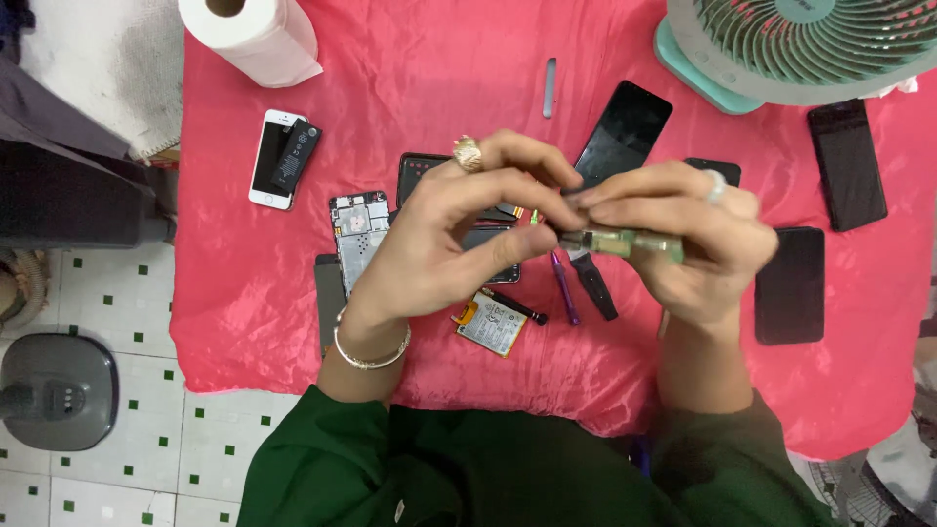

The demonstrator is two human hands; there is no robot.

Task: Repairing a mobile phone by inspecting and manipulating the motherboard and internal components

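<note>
My right hand (pixel 693 239) grips a screwdriver with a clear greenish handle (pixel 634 243), held level above a red cloth (pixel 439 78). My left hand (pixel 459 229), with a gold ring and a bracelet, pinches the screwdriver's metal tip end (pixel 571 237). Under the hands lie an opened phone frame with its circuit board (pixel 358 232), a dark phone part (pixel 420 171), a loose battery (pixel 493 323), a purple tool (pixel 564 288) and a black tool (pixel 593 285).
A white phone with a black battery on it (pixel 276 158) lies left. Several dark phones (pixel 625 127) (pixel 847 164) (pixel 791 285) lie right. A paper roll (pixel 256 34) and a green fan (pixel 800 44) stand at the back. Tiled floor (pixel 117 312) lies left.
</note>
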